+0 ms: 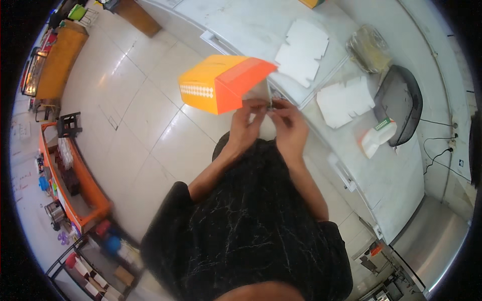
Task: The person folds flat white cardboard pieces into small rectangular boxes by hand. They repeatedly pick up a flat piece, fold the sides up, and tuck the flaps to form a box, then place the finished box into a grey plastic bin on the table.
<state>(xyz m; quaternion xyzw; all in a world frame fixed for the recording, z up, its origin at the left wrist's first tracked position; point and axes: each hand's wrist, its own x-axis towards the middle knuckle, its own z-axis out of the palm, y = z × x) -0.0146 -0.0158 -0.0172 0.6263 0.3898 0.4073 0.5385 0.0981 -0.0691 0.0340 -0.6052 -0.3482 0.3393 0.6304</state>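
Note:
A partly folded yellow and orange cardboard box [203, 83] with a row of white diamonds is held up in front of me, over the floor beside the counter. My left hand [245, 129] has its fingers closed on the box's near right edge. Close beside it, my right hand [291, 131] pinches at the same edge, thumb and fingertips together. The fingertips nearly meet there, and the exact fold between them is too small to make out. Part of the box's pale inside shows above my fingers.
On the white counter [381, 185] to my right lie two flat white card blanks [304, 52] with notched edges. A small white and orange carton [377, 138] rests near a black mesh item [401, 100]. Behind them sits a clear plastic bag [369, 49]. An orange-framed case [83, 175] stands far left.

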